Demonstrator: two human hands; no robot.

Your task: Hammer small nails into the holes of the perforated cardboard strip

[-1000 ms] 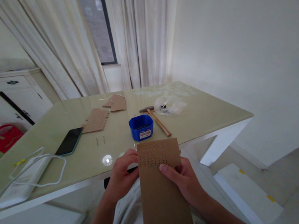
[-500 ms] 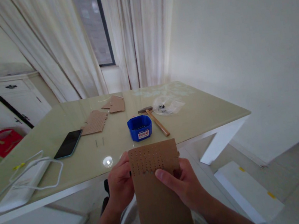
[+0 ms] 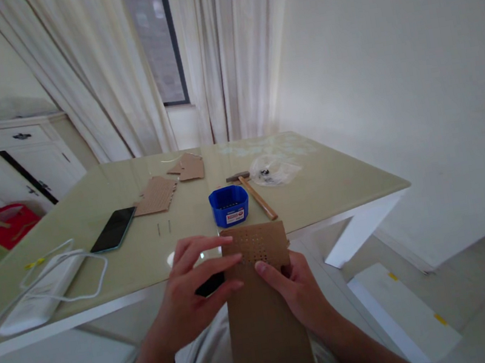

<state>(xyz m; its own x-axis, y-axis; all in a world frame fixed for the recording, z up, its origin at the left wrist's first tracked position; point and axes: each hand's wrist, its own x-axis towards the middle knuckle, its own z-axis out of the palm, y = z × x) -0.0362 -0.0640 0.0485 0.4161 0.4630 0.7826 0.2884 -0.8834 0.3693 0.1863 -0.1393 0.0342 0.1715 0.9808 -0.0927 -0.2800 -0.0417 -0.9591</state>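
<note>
A long piece of cardboard stands tilted in front of me, with rows of small holes punched near its top end. My right hand grips its right edge, thumb on the face and fingers behind. At the left edge, my left hand is open, its fingers spread over the holes; whether the fingertips touch the card I cannot tell. Just beyond the card's top, a blue plastic tub with a label sits on the table. Beside it lies a hammer with a wooden handle.
On the table lie a clear plastic bag with small dark pieces, torn cardboard, two nails, a phone and a white power strip with its cable. A white box stands on the floor at right.
My left hand has let go of the card's left edge and come round to its front with fingers spread. The right hand keeps its hold on the card.
</note>
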